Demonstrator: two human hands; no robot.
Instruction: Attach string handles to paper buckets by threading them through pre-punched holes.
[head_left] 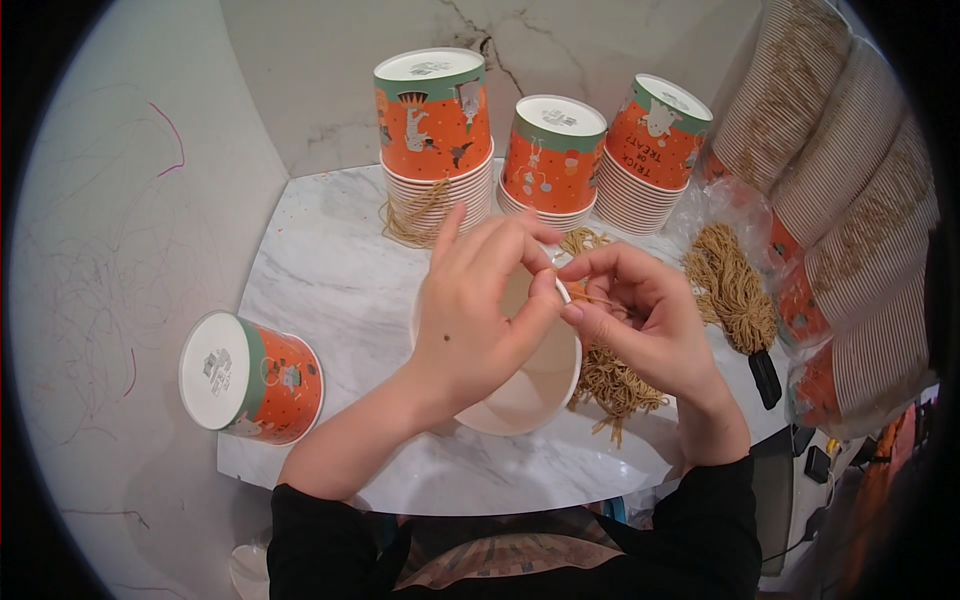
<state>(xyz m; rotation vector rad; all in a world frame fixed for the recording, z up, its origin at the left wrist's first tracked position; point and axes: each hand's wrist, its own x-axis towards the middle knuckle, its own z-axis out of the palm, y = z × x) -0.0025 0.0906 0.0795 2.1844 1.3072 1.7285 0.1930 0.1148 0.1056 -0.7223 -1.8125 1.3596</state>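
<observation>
A paper bucket (520, 400) with a pale inside stands mouth-up below my hands. My left hand (480, 300) reaches across its opening, thumb and forefinger pinched at the white rim, the other fingers lifted. My right hand (640, 310) is closed at the same stretch of rim, just right of the left fingertips. A thin tan cord (598, 300) runs between its fingers; its end is hidden. A loose tangle of tan cords (615, 385) lies beside the bucket, under my right hand.
Upside-down stacks of orange and green paper buckets (437, 125), (553, 165), (655, 135) line the back. One bucket (255, 378) lies tilted at left. A tied cord bundle (735, 285) and a black object (765, 380) lie right. Bagged bucket stacks (850, 180) crowd the right side.
</observation>
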